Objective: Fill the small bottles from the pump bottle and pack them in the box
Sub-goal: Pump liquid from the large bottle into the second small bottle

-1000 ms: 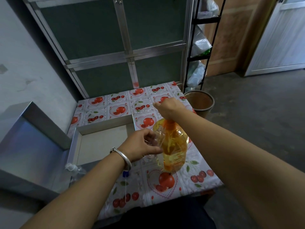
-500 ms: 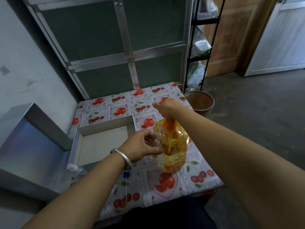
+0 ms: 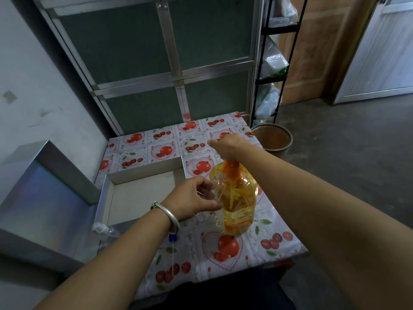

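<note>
Right hand (image 3: 226,145) on top of the pump bottle (image 3: 237,199), fingers curled down over the orange pump head (image 3: 232,168). Pump bottle upright on the table (image 3: 268,242) with fruit-pattern cloth, right of the box (image 3: 138,193), filled with yellow-orange liquid. Left hand (image 3: 194,201) just left of the pump bottle, fingers curled around a small clear bottle (image 3: 218,190), held close against the big bottle's shoulder near the spout. Silver bracelet (image 3: 166,214) on the left wrist. Box open, silver walls, pale floor, on the left part of the table; its lid (image 3: 38,204) leaning further left. Near the box's near corner, another small bottle with white cap (image 3: 100,228), lying; beside it a blue cap (image 3: 172,237) with thin tube. Brown bucket (image 3: 273,138) on the floor past the table's far right corner.
</note>
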